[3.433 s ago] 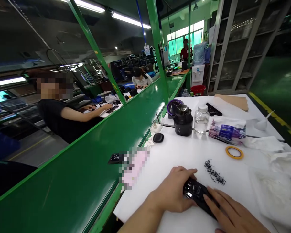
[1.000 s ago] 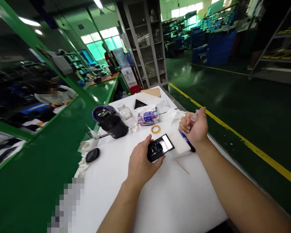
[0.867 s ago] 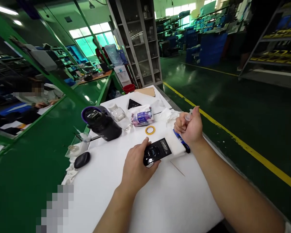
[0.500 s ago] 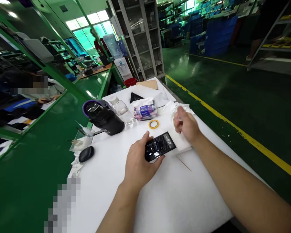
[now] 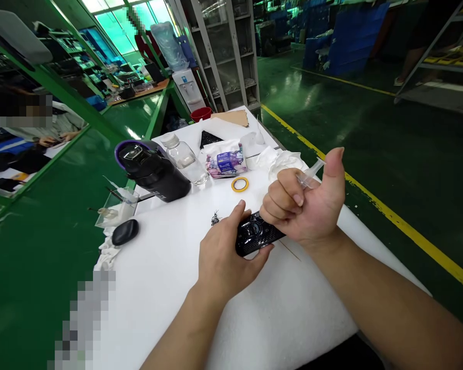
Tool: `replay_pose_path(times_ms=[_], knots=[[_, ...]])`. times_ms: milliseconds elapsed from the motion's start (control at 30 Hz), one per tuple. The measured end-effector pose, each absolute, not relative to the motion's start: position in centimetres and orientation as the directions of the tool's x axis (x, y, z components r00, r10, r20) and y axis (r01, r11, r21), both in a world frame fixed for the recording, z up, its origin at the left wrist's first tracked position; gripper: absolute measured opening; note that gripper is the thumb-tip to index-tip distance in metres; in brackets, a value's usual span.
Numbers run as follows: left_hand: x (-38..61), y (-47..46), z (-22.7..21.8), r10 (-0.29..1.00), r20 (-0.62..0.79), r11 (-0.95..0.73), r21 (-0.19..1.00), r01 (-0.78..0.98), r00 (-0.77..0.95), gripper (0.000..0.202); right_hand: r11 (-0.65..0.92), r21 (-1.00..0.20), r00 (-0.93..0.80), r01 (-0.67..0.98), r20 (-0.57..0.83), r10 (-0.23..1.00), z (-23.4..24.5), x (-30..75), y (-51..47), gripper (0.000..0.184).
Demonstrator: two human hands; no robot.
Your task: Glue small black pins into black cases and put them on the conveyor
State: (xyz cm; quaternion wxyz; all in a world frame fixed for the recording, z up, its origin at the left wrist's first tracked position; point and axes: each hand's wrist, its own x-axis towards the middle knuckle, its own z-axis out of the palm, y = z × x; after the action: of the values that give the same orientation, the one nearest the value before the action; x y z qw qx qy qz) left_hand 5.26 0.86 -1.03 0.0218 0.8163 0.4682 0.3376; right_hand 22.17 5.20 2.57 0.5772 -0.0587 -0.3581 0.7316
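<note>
My left hand (image 5: 221, 254) grips a small black device (image 5: 254, 237) with a carbon-pattern face, held just above the white table (image 5: 170, 288). My right hand (image 5: 306, 203) is raised beside and slightly over the device, palm up, fingers curled and thumb up, pinching a small clear plastic syringe-like applicator (image 5: 310, 172). A little pile of tiny black parts (image 5: 215, 218) lies on the table just left of my left thumb.
A black flask with purple rim (image 5: 150, 172), a clear bottle (image 5: 183, 159), a wipes packet (image 5: 226, 162), a yellow tape ring (image 5: 239, 184), crumpled white cloths (image 5: 283, 162), a black pebble-like case (image 5: 125, 232) and a small clear tray (image 5: 116, 208) stand around. A green conveyor (image 5: 42, 231) runs left, with a seated person beyond.
My right hand went down to the white cloths, then came back up toward me and now hovers at the device with the applicator. My left hand kept its hold on the device.
</note>
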Motion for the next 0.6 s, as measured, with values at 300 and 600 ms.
replay_pose_path(times_ms=[300,600], knots=[[5.2,0.9,-1.2,0.750,0.573,-0.578,0.326,0.748,0.329,0.083,-0.059,-0.581,-0.409,-0.812,0.494,0.767,1.7,22.4,6.3,0.073],[5.0,1.0,-1.4,0.746,0.577,-0.573,0.301,0.762,0.333,0.083,-0.093,-0.566,-0.377,-0.819,0.410,0.831,1.7,21.8,6.0,0.071]])
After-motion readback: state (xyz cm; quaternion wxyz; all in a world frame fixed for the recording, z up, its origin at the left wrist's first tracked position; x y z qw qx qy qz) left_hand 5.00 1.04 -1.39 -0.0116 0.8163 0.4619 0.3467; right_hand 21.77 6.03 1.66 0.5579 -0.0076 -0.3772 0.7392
